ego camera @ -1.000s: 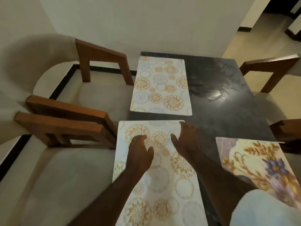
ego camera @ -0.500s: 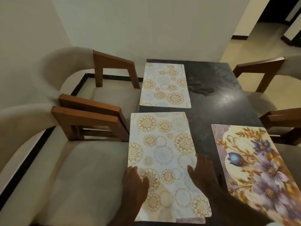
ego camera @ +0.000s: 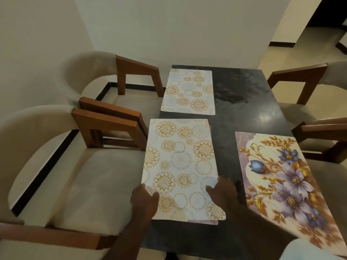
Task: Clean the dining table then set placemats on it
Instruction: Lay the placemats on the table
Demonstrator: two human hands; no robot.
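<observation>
Placemats are laid on the dark dining table [ego camera: 249, 109] so that each faces a seat. The near circle-patterned placemat [ego camera: 180, 156] is set along the table's left edge, in front of the near left chair [ego camera: 105, 121]. The far circle-patterned placemat [ego camera: 189, 91] is lined up beyond it with a gap between, and the floral placemat [ego camera: 281, 177] is placed across on the right side. The near mat is held down at its near end. The left hand [ego camera: 144, 199] is rested on the left corner with the thumb on top, and the right hand [ego camera: 224, 190] on the right edge with fingers spread and loosely bent. Nothing appears to be pinched by either, though whether the left fingers are hooked over the edge cannot be told. This two-handed contact is judged to be for squaring the mat to the table edge. A purplish strip [ego camera: 202, 222] is seen under the mat's near right corner, perhaps a second mat beneath.
</observation>
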